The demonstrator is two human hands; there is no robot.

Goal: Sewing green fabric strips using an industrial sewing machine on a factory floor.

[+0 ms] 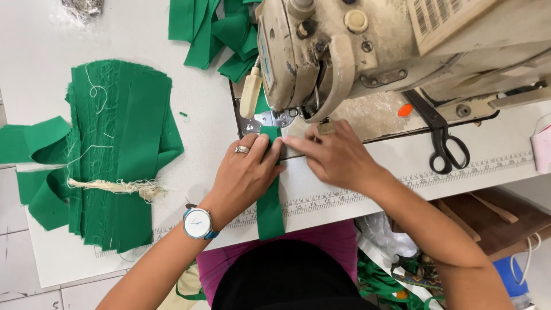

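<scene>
Left: a stack of green fabric pieces (117, 155) tied with pale string (115, 186) lies on the white table (51, 57). Centre: the left hand (244, 175), wearing a ring and wristwatch (198, 223), presses flat, fingers together, on a green fabric strip (270, 201) running under the sewing machine (367, 46). The right hand (336, 155) pins the strip's right edge with closed fingertips. Right: black scissors (442, 138) rest beside the machine.

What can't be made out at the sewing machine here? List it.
- Needle and presser foot: head view, hidden behind the machine head.
- Green strip: its top end is covered by the left hand and right hand; its lower end drops over the table edge.
- Scissors: blade tips tucked under the machine.
</scene>
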